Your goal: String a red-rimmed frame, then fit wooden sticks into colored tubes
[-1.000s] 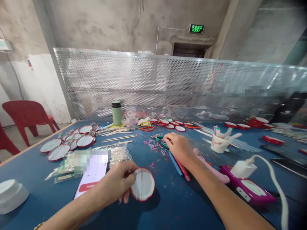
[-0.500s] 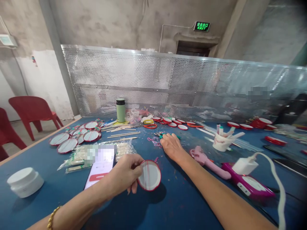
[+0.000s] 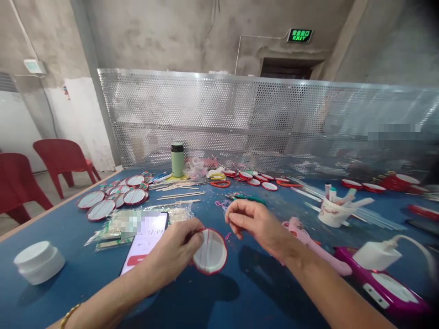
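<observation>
My left hand (image 3: 183, 244) pinches a round, red-rimmed disc (image 3: 211, 252) by its left edge, above the table. The disc has a pale, see-through-looking face with thin lines across it. To its right, my right hand (image 3: 250, 224) is raised with the thumb and fingers drawn together. Whatever sits between those fingertips, if anything, is too small to make out. Pink-purple cord bits (image 3: 222, 204) lie just beyond the right fingers, beside green-handled pliers (image 3: 248, 199). A lit phone (image 3: 147, 237) lies partly behind my left wrist.
On the left are stacked red-rimmed discs (image 3: 101, 209), bagged sticks (image 3: 116, 228) and a white jar (image 3: 39, 262). A green bottle (image 3: 177, 161) stands at the back. A pink glue gun (image 3: 317, 249), a cup of pens (image 3: 332, 212) and a purple power strip (image 3: 380, 285) are right.
My right hand has lifted off the table near the pliers and come back toward the disc, fingers now drawn together. My left hand still holds the disc. The view has shifted slightly.
</observation>
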`<control>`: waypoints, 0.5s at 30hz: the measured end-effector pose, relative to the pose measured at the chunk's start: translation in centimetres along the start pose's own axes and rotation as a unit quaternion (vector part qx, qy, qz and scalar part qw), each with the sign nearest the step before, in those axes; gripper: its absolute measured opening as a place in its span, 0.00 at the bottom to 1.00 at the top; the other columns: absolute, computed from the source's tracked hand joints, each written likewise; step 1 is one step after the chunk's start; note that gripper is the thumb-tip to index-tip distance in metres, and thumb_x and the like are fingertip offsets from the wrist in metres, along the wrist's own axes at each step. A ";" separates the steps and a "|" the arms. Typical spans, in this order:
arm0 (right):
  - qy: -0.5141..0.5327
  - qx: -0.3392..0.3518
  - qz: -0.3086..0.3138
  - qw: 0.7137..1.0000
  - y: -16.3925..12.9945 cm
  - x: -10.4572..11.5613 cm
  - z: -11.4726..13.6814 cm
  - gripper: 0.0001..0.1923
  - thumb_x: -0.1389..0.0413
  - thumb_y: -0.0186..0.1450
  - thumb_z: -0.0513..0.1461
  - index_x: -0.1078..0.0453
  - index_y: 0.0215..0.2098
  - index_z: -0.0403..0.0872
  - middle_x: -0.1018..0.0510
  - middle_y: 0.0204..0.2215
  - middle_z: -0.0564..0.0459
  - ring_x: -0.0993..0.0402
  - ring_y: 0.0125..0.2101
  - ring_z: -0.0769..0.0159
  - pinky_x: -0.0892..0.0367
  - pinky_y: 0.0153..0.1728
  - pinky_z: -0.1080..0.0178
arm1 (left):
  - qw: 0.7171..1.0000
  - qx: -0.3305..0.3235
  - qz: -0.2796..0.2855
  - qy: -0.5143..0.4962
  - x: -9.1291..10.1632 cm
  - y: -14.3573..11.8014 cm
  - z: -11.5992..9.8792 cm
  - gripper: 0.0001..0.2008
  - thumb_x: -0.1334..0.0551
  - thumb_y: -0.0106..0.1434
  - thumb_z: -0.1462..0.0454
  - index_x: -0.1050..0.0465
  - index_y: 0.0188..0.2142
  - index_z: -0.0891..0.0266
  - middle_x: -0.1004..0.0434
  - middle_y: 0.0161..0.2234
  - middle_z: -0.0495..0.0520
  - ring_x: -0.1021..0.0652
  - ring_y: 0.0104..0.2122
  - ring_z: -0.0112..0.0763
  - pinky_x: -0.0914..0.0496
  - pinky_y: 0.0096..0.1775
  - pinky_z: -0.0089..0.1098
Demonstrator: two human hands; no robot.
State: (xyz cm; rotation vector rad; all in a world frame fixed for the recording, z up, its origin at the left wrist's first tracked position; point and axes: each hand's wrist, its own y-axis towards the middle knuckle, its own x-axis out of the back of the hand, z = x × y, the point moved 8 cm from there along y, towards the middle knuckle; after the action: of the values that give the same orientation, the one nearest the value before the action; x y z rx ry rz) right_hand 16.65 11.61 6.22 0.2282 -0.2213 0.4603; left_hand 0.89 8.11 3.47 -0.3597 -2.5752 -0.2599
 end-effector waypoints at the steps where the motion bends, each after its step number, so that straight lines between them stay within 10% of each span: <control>1: 0.013 -0.012 0.012 1.000 -0.2 -0.6 -0.2 0.13 0.42 0.63 0.46 0.33 0.33 0.44 0.28 0.25 0.56 0.33 0.23 0.73 0.36 0.25 0.68 | 1.000 -0.020 -0.014 0.005 0.4 0.0 -0.5 0.11 0.47 0.64 0.62 0.29 0.30 0.63 0.30 0.24 0.48 0.29 0.26 0.28 0.38 0.28 0.26; 6: -0.040 -0.034 0.050 0.997 -0.4 -1.7 -1.3 0.10 0.43 0.65 0.44 0.32 0.32 0.44 0.28 0.25 0.57 0.34 0.23 0.74 0.38 0.25 0.69 | 0.995 -0.023 -0.026 -0.088 0.8 0.2 -1.1 0.12 0.44 0.62 0.60 0.24 0.37 0.64 0.24 0.33 0.52 0.27 0.33 0.31 0.34 0.35 0.28; 15: -0.165 -0.051 0.068 0.983 -0.8 -2.7 -2.3 0.06 0.45 0.66 0.39 0.31 0.32 0.45 0.31 0.22 0.59 0.35 0.23 0.74 0.42 0.23 0.71 | 0.966 0.156 0.072 -0.194 -2.7 -1.1 2.3 0.20 0.45 0.57 0.62 0.33 0.50 0.62 0.31 0.27 0.47 0.28 0.19 0.28 0.34 0.19 0.27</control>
State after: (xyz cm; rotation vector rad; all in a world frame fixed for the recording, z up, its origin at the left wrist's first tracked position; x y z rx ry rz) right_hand 15.05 10.48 3.19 0.1878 -0.5864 0.5437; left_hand 1.75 7.09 0.02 -0.5188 -2.8903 0.2963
